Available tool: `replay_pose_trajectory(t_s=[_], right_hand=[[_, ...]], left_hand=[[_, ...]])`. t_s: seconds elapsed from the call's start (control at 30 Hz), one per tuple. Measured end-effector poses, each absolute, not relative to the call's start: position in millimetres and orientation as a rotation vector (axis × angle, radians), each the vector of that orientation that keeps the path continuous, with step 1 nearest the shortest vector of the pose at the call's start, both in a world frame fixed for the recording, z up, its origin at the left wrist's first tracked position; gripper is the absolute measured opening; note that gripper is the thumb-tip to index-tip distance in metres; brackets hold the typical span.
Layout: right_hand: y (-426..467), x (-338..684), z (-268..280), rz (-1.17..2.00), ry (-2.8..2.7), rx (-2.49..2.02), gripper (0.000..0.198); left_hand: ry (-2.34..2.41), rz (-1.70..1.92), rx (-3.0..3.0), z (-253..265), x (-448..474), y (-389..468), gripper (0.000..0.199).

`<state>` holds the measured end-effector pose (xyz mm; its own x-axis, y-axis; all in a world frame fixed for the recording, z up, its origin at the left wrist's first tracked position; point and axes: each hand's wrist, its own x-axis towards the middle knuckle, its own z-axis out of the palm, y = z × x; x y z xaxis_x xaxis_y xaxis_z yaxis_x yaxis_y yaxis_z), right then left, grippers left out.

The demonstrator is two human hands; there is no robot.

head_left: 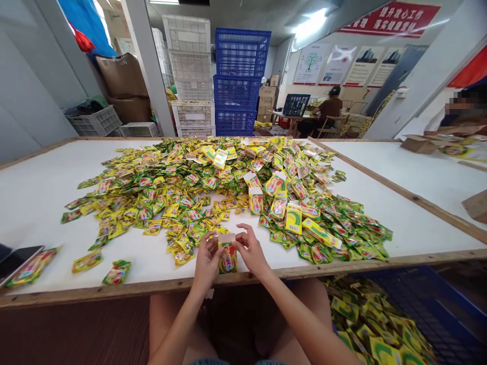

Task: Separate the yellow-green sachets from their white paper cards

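Note:
Between my two hands, just above the table's front edge, is a small open-topped candy box (228, 258) with a colourful printed front and a raised flap. My left hand (207, 261) grips its left side with thumb and fingers. At its upper right corner, my right hand (251, 251) pinches the box near the flap, other fingers raised. Beyond my hands a wide heap of small green and yellow candy packets (182, 197) covers the table. Several open yellow boxes (293, 218) lie on the heap to the right of centre.
Wooden strips edge the white table (41, 187). A phone (19, 261) and a few loose packets lie at the left. Below right, a blue crate (429, 309) holds many yellow boxes. Stacked blue crates (241, 66) stand behind. Two other people are farther back and right.

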<state>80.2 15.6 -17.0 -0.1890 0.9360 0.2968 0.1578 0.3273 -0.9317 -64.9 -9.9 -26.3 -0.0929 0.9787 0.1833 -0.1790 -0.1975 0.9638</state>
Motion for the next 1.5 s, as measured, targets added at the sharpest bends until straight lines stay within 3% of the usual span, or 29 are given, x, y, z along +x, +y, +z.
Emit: replay_pose_trajectory(t_s=[0.17, 0.87, 1.0, 1.23, 1.33, 1.5], right_hand=[[10.0, 82.9, -7.4, 0.874, -1.730, -0.976, 0.013], [-3.2, 72.1, -9.3, 0.945, -1.647, -1.023, 0.012], [-19.4, 114.4, 9.1, 0.684, -1.652, -1.160, 0.019], [-52.9, 300.6, 44.5, 0.031, -1.722, -2.042, 0.020], [-30.1, 290.3, 44.6, 0.198, -1.730, -1.870, 0.024], [68.7, 184.6, 25.9, 0.446, -1.572, -1.705, 0.037]], left_hand=[[1.090, 1.418, 1.275, -19.8, -65.2, -12.2, 0.019], [1.205, 1.342, 1.396, -15.3, -71.1, -16.4, 0.021], [1.173, 1.369, 1.286, -20.2, -75.5, -20.2, 0.030], [1.093, 1.492, 1.156, -23.9, -73.5, -17.5, 0.014], [0.995, 1.477, 1.146, -19.3, -71.2, -18.6, 0.011], [0.988, 1.505, 1.127, -17.8, -76.3, -23.7, 0.007]])
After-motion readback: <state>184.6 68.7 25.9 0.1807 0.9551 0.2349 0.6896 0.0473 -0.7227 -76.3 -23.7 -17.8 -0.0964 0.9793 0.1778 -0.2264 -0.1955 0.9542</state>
